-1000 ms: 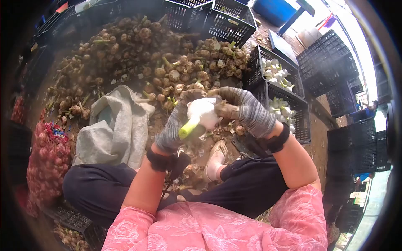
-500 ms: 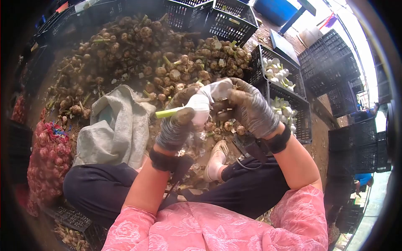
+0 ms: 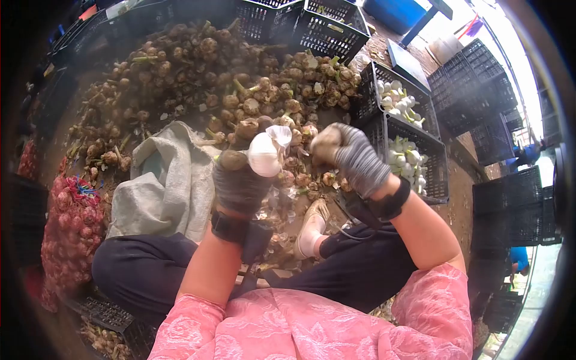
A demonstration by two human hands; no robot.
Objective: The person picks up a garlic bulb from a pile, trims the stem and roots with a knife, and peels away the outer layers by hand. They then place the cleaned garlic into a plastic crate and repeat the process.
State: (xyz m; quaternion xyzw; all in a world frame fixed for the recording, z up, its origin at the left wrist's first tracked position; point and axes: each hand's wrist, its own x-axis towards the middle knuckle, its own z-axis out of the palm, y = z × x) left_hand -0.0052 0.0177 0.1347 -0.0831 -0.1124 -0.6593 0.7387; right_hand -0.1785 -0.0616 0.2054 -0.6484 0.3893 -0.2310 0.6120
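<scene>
Sitting cross-legged, going from the far left: having a red mesh sack [image 3: 71,231] of bulbs beside the dark trousers [image 3: 141,261], with a black crate [image 3: 105,315] of more bulbs below it. Moving right, facing a crumpled pale cloth sack [image 3: 159,192] on the ground, just in front of the knee, and, beyond it, a broad heap of brown, unpeeled bulbs [image 3: 180,72].

Near the middle, holding up a smooth white bulb [image 3: 264,156] in the gloved left hand [image 3: 242,183], above the ground and in front of the heap. Clamping the left fingers and thumb around its side. Trailing thin, papery skin [image 3: 280,135] from the bulb's upper right. Showing loose skins and small bulbs on the ground below, and resting a pale shoe [image 3: 313,225] among them.

Right of the bulb, raising the gloved right hand [image 3: 348,150], well clear of the crates and apart from the bulb. Curling the right fingers in and together; not showing clearly whether pinching any skin. Wearing a dark band on each wrist.

Farther right, facing two black crates [image 3: 444,169] of white bulbs [image 3: 408,161], standing end to end, with a flat-topped scale [image 3: 408,65] just beyond and tall stacks of black crates [image 3: 471,90] at the side.
</scene>
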